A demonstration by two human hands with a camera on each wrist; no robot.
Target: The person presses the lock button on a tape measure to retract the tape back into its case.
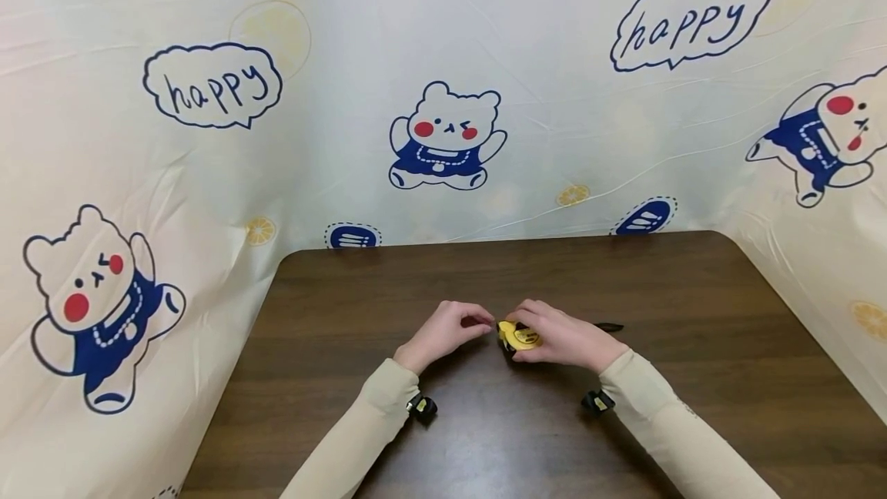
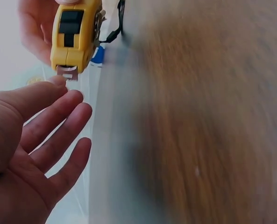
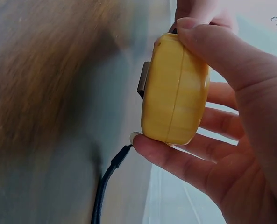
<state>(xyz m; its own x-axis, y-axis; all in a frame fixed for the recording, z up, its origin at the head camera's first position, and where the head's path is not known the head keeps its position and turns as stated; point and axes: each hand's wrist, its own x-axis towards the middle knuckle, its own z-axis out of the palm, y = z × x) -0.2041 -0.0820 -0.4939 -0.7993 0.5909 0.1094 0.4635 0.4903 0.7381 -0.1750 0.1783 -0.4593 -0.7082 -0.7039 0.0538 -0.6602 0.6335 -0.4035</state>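
A yellow tape measure with black parts is gripped by my right hand over the middle of the table. In the right wrist view, the thumb lies along one end of the yellow case and the fingers curl round its far side and lower end. A metal belt clip juts from its side. My left hand pinches the tape's small metal end hook at the case mouth between thumb and index finger. Its other fingers spread apart below. A black wrist strap hangs from the case.
The dark wood table reaches to a printed cloth hanging behind it and at both sides. Small black wrist cameras sit at both cuffs. The strap's loop shows beyond the right wrist.
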